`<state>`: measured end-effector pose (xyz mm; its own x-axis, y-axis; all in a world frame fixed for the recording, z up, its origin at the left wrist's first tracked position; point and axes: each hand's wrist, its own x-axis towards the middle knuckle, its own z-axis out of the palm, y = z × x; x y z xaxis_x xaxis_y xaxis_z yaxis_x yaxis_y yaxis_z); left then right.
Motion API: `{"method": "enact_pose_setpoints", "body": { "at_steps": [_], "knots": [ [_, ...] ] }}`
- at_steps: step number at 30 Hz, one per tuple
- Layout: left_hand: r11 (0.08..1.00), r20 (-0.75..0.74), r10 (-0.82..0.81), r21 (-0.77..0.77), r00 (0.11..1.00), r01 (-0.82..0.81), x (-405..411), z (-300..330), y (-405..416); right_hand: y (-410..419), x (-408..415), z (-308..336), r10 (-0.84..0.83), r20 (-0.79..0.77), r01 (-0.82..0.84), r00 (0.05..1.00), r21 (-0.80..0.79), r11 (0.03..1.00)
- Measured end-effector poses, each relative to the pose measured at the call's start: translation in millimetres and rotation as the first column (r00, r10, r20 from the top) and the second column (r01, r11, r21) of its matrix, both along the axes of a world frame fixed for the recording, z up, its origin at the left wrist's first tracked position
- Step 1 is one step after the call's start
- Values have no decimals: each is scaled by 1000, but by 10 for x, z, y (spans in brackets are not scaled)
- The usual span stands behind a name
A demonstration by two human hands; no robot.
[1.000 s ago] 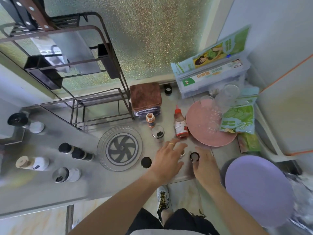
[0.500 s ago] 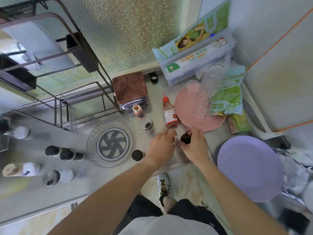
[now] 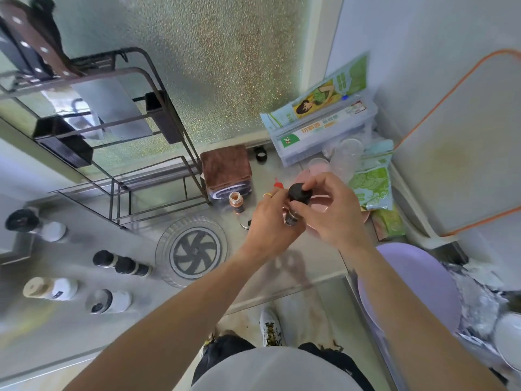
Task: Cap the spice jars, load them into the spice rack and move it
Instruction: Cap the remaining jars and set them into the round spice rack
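Two hands meet above the steel worktop, right of the empty wire spice rack. The left hand has its grip closed around a small spice jar held in the air, and the right hand pinches the black cap on top of it. One uncapped jar stands beside the folded brown cloth.

Brushed, dull-sheen metal counter. Dark matt wire rack at 10 o'clock; plush brown cloth beside it. Matt black plastic cap on glass jar.
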<state>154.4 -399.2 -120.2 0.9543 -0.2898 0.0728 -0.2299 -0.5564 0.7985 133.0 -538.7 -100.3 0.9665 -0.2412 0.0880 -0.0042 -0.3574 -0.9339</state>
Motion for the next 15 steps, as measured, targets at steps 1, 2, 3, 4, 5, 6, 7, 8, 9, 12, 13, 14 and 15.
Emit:
{"method": "enact_pose_setpoints", "body": {
  "at_steps": [1, 2, 3, 4, 5, 6, 7, 8, 9, 12, 13, 14, 15],
  "knots": [
    [999, 6, 21, -28, 1000, -21, -9, 28, 27, -7, 1, 32, 14, 11, -14, 1000, -18, 1000],
    [997, 7, 44, -58, 999, -43, -16, 53, 61, -18, -1, 60, 35, 23, -34, 999, -42, 999],
    [994, 5, 65, -87, 998, -64, -25, 79, 100, -30, -6, 85, 63, 36, -61, 997, -64, 996],
    [991, 4, 77, -109, 997, -76, -33, 106, 138, -38, -15, 111, 96, 45, -93, 994, -78, 993],
    [990, 14, 79, -122, 997, -76, -42, 131, 172, -44, -24, 138, 131, 47, -126, 990, -87, 988],
    [990, 36, 71, -123, 997, -66, -53, 155, 200, -54, -29, 167, 166, 40, -161, 985, -103, 982],
    [992, 62, 59, -118, 996, -52, -67, 178, 223, -64, -33, 194, 203, 30, -197, 979, -128, 972],
    [993, 87, 49, -112, 995, -39, -86, 200, 243, -73, -34, 218, 236, 20, -230, 972, -162, 960],
    [994, 107, 47, -108, 993, -35, -103, 220, 261, -81, -32, 242, 265, 10, -257, 964, -206, 944],
    [994, 151, 58, -97, 987, -43, -152, 247, 308, -79, -5, 304, 321, -24, -310, 947, -341, 888],
    [994, 159, 58, -96, 986, -43, -166, 245, 324, -74, 6, 319, 330, -41, -323, 943, -348, 880],
    [994, 158, 60, -98, 986, -45, -182, 246, 342, -68, 16, 334, 333, -60, -332, 941, -346, 877],
    [994, 149, 65, -100, 987, -51, -196, 252, 361, -59, 24, 344, 330, -75, -334, 941, -352, 874]
  ]
}}
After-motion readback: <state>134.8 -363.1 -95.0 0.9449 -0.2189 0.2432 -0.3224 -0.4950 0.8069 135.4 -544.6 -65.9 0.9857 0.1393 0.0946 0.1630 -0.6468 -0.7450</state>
